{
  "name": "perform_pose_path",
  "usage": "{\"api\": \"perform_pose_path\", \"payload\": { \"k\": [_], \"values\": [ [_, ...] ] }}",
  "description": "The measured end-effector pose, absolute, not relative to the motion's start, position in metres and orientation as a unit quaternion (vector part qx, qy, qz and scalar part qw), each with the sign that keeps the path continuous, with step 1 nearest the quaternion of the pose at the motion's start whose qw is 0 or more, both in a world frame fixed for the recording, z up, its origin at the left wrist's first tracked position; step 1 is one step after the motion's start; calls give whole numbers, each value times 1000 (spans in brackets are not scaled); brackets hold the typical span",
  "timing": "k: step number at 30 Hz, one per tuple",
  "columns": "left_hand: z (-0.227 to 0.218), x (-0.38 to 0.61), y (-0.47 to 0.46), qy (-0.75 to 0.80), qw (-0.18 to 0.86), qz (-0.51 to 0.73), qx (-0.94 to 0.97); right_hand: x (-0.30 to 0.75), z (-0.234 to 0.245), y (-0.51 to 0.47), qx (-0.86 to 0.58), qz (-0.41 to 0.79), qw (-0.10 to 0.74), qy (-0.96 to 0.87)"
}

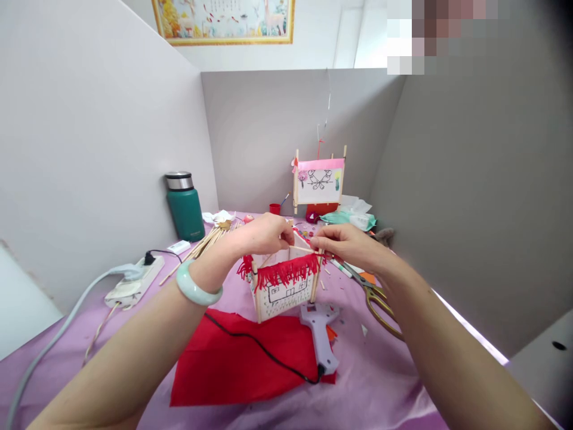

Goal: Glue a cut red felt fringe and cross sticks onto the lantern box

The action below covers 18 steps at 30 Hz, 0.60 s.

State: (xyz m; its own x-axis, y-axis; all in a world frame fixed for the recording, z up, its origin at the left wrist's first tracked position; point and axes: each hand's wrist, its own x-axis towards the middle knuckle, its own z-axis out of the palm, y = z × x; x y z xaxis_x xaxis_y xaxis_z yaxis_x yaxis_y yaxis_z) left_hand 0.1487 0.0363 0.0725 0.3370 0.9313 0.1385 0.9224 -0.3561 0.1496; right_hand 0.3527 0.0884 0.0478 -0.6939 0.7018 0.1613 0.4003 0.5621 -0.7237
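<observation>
My left hand (264,234) and my right hand (344,245) pinch a thin wooden stick (304,248) between their fingertips. The stick lies across the top of a small craft-stick lantern (284,292), which stands on the lilac tablecloth (376,382) just below my hands. A red paper fringe (286,272) hangs along the lantern's upper edge, and its front panel carries a black-line drawing of a house. My hands hide part of the lantern's top. A jade bangle (199,283) circles my left wrist.
A grey hot glue gun (319,334) lies on red felt (237,358) in front of the lantern. Gold-handled scissors (380,310) are to the right, loose sticks (203,248) to the left. Behind stand a green flask (185,206) and a finished lantern panel (319,182). Grey walls enclose three sides.
</observation>
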Motion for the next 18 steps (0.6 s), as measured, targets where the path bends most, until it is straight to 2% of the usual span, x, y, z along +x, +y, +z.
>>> {"api": "perform_pose_path", "payload": {
  "k": [6, 13, 18],
  "values": [
    [77, 160, 32, 529, 48, 121, 838, 353, 45, 87, -324, 353, 239, -845],
    [72, 175, 42, 505, 5, 105, 857, 354, 38, 90, -316, 367, 258, -836],
    [76, 174, 40, 510, 54, 109, 852, 355, 40, 87, -318, 364, 251, -839]
  ]
}}
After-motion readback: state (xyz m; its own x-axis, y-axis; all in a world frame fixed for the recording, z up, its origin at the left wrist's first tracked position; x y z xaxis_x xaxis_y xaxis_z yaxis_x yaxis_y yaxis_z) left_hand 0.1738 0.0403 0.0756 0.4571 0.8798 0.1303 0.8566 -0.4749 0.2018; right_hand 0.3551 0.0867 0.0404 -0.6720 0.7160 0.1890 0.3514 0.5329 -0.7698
